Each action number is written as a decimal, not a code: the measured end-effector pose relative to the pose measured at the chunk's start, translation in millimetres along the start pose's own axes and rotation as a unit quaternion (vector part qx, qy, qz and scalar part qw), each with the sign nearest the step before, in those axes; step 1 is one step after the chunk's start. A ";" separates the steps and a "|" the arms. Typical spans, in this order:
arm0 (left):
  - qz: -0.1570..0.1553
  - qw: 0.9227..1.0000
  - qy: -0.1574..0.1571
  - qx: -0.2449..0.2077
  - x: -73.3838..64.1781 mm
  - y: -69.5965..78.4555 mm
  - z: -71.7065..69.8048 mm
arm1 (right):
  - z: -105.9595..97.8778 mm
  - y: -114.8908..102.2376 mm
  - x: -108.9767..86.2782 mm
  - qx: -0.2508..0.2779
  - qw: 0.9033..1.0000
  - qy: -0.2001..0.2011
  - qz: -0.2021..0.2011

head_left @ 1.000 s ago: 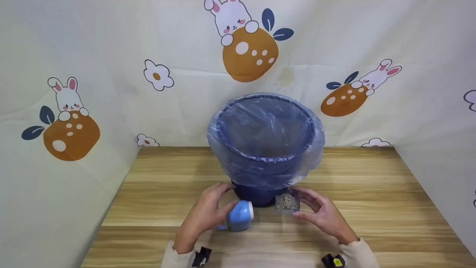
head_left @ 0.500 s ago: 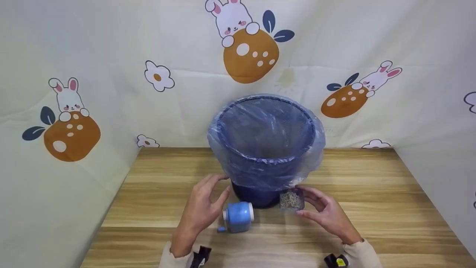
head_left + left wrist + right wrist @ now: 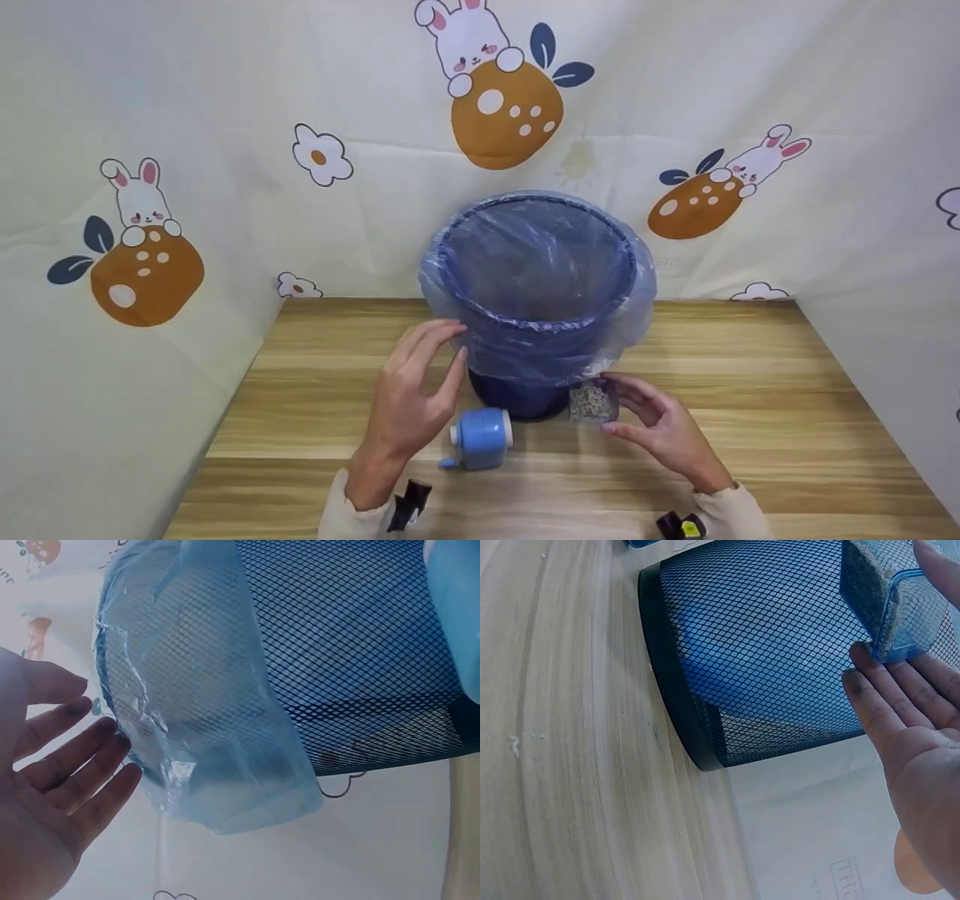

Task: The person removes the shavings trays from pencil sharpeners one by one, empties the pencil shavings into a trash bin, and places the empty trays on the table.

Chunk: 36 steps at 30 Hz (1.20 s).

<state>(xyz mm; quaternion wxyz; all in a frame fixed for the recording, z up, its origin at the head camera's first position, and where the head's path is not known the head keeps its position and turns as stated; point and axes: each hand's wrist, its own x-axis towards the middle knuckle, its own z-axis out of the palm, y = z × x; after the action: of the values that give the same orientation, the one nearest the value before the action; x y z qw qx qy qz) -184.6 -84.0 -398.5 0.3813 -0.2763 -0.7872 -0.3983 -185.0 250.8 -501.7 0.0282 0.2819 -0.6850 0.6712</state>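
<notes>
My right hand [image 3: 664, 427] pinches a small clear drawer [image 3: 592, 402] of grey pencil shavings between thumb and fingers, just in front of the trash bin's lower right side. In the right wrist view, dark smudges mark the fingertips below the drawer [image 3: 907, 622]. My left hand [image 3: 409, 390] is beside the bin's left rim, fingers extended and holding nothing. Its fingertips come close to the blue plastic bag [image 3: 202, 720]; whether they touch it, I cannot tell. A blue crank pencil sharpener [image 3: 482, 439] lies on the table between both hands, its handle toward the left.
The dark blue mesh trash bin [image 3: 772, 645] stands at the table's back, its bag [image 3: 540, 352] folded over the rim. Cloth walls [image 3: 360, 225] with rabbit prints enclose the wooden table [image 3: 750, 390] at the back and both sides.
My left hand has let go of the pencil sharpener and risen toward the bin's rim. The right hand has shifted slightly right with the drawer.
</notes>
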 end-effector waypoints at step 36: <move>0.074 0.996 -0.031 0.031 19.6 -1.0 26.3 | -13.1 -9.1 -1.4 0.019 0.999 0.016 -0.042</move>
<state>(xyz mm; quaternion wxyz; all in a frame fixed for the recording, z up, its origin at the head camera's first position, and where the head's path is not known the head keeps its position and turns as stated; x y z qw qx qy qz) -206.3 -59.9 -393.2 0.3939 -0.3343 -0.7875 -0.3360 -184.4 264.1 -492.8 0.0622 0.3002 -0.6591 0.6867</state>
